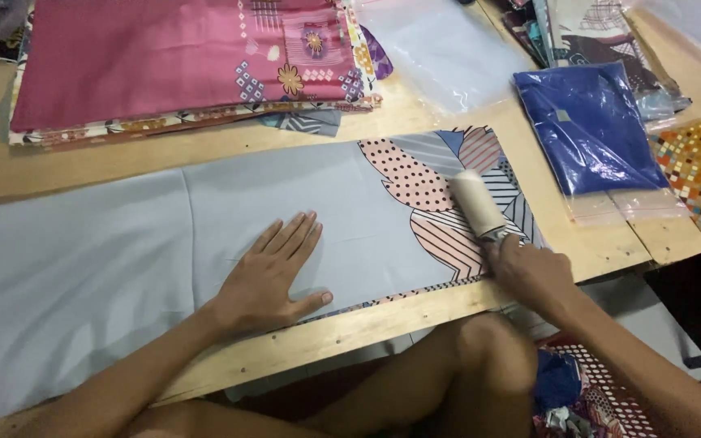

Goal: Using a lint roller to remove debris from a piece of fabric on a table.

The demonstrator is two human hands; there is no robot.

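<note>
- On the wooden worktop point(34, 174): grey cloth point(123, 243) spread flat, patterned end rightward.
- Left hand point(273, 272) open, fingers spread, pinning cloth.
- Right hand point(529, 272) grips lint roller point(478, 203) on the patterned end.
- Step: rolling; next stroke likely needs cloth kept taut.

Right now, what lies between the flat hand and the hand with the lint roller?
In the head view, only grey cloth with leaf patterns lies between the left hand and the right hand holding the lint roller.

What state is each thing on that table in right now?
Grey cloth: spread flat.
Lint roller: lying on the cloth's patterned end.
Left hand: open, pressed flat on the cloth.
Right hand: shut on the roller's handle.
Pink fabric stack: folded.
Blue cloth: bagged.
</note>
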